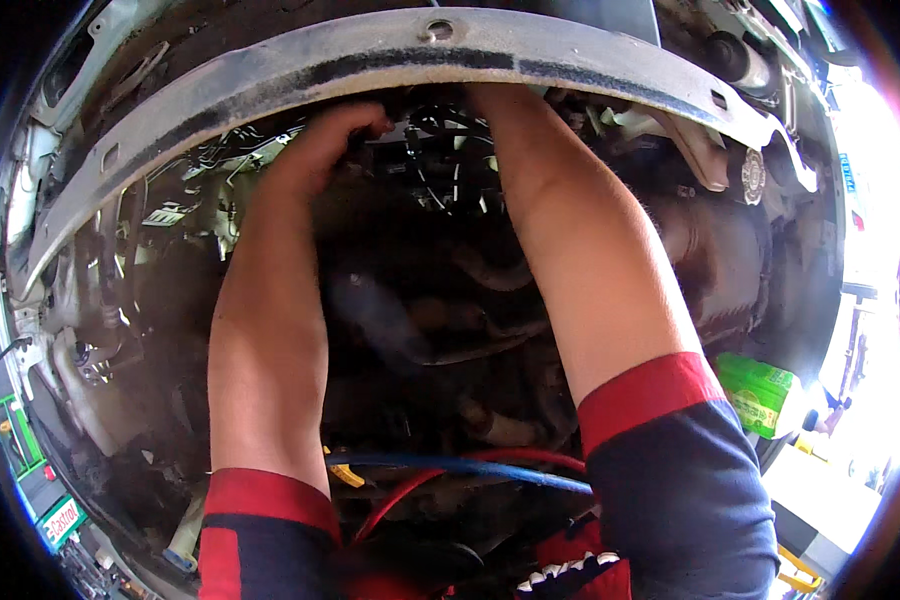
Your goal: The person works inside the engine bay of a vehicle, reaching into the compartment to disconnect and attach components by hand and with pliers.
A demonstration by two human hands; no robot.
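Note:
My left hand (350, 130) reaches up into the engine bay just under a long grey metal beam (270, 75). Its fingers are curled among dark parts; what they hold, if anything, is hidden. My right forearm (580, 230) rises to the beam, and that hand disappears behind it, so its fingers are out of sight. Between my arms hang black wiring and thin lines (430, 150), with dark pipes (490, 265) and greasy engine parts lower down.
A blue hose (450, 465) and a red hose (400, 495) cross between my forearms. A green package (755, 395) lies at the right by a white surface (810, 500). Green-framed items (15, 435) stand at the left edge. A cylindrical part (730, 60) sits at top right.

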